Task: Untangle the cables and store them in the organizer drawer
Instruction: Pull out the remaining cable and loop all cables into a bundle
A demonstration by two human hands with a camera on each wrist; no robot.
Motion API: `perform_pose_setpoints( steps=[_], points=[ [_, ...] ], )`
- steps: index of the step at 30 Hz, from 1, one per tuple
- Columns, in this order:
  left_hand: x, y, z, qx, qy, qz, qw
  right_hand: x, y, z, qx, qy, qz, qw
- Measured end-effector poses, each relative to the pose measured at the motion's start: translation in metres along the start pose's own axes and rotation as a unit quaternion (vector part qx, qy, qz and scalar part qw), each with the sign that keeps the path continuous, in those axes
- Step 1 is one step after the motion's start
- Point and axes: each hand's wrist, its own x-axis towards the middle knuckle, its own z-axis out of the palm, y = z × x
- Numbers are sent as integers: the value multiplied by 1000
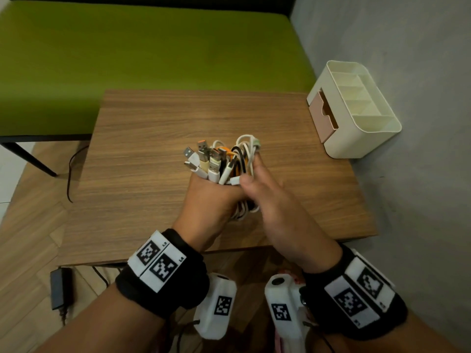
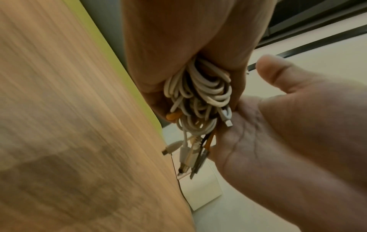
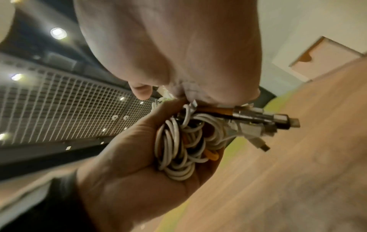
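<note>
One wooden table (image 1: 158,138); green bench (image 1: 127,59) beyond its far edge. One cream organizer (image 1: 356,115) at far right against the grey wall, pink drawer (image 1: 323,118) facing left. Black power adapter (image 1: 60,289) on floor, near left. One cable bundle (image 1: 224,161), white, orange and black, several USB plugs upward, gripped in left hand (image 1: 211,200) above table centre. Right hand (image 1: 270,200), fingers extended, touches the bundle's right side. Wristband tags read "L3", "L4".

The bundle of mostly white cables (image 1: 224,161) carries orange and black strands, silver plugs and one pale green tie. The wood-grain brown counter (image 1: 153,138) shows streaked darker lines. At two o'clock, the cream plastic organizer (image 1: 367,123) has a dusty pink drawer (image 1: 321,115). Black wristbands (image 1: 163,273) bear white black-patterned square tags. Olive-green bench (image 1: 127,52) at twelve o'clock.
</note>
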Motion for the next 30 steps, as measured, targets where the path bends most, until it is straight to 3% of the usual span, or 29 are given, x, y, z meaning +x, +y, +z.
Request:
perform_pose_setpoints(
  steps=[3,8,12,18,25,30],
  points=[
    [1,-4,0,-42,18,-6,999,2,5,-2,-86,1,8,996],
    [9,5,3,-67,24,0,997,1,5,-15,24,77,-36,996],
    [12,5,-2,-93,49,-34,994,1,12,-31,-4,150,-60,987],
    [4,5,1,-84,-20,-49,995,3,13,-33,32,176,-82,980],
    [0,4,7,-40,-54,-27,997,8,19,-35,132,189,-84,969],
    [-4,2,7,-39,-64,-46,996,13,27,-36,184,152,-63,969]
  ],
)
